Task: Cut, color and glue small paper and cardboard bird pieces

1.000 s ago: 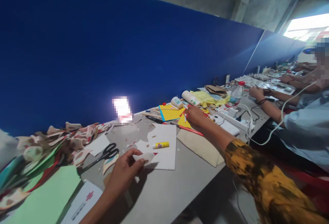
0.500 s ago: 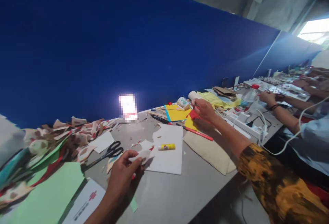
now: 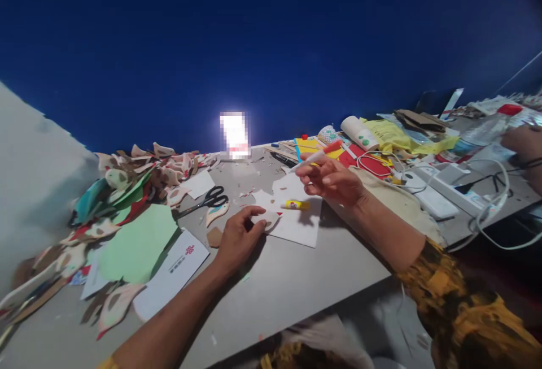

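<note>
My left hand pinches a small white bird-like cutout with brown spots and a red tip, low over the table. The cutout overlaps a white sheet, where a yellow glue stick lies. To the right, my right hand is raised above the sheet, holding a slim white marker pen with a red end between its fingers. Left of my left hand are black-handled scissors, a bird cutout with a blue patch and a brown scrap.
Cutouts are heaped along the wall at left, near green paper and a printed white card. A bright pixelated screen stands at the wall. At right are a white roll, power strip, cables, a bottle and another person's hand.
The view has turned right and down. My right hand has drawn back from the white roll and now holds the pen above the sheet. My left hand still holds the cutout.
</note>
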Action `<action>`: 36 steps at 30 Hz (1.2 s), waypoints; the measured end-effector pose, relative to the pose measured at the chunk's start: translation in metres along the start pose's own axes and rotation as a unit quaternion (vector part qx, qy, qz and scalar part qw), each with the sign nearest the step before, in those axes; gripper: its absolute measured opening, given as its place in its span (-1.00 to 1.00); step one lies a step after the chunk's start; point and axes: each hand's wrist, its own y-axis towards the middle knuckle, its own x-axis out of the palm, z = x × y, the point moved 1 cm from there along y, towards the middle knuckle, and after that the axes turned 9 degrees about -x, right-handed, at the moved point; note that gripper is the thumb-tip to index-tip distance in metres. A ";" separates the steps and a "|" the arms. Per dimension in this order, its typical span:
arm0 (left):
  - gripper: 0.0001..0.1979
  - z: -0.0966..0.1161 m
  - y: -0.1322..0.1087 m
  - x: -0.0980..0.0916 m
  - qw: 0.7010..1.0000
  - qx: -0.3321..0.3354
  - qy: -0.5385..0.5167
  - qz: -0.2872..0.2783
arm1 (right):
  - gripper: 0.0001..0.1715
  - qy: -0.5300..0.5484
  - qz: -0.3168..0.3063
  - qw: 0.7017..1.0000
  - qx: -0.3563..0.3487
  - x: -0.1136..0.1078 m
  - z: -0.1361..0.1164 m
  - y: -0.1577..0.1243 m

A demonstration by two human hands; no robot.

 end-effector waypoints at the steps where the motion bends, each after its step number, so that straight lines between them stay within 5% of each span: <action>1: -0.75 -0.001 0.000 0.001 1.000 0.006 0.015 -0.003 | -0.46 -0.012 0.010 1.000 0.006 -0.001 0.008 -0.002; 8: -0.81 -0.006 -0.001 0.006 0.980 0.149 0.131 0.028 | -0.43 -0.190 0.044 0.981 0.021 0.003 0.039 -0.010; 13: -0.73 -0.007 -0.003 0.005 0.955 0.226 0.189 0.012 | -0.68 -0.339 0.009 0.941 -0.012 0.022 0.035 -0.018; 17: -0.85 -0.007 -0.002 0.007 0.952 0.222 0.209 -0.008 | -0.80 -0.400 -0.046 0.913 -0.066 0.036 0.038 -0.020; 36: -0.89 -0.006 0.000 0.010 0.951 0.223 0.214 0.002 | -0.76 -0.507 -0.144 0.846 -0.076 0.036 0.054 -0.018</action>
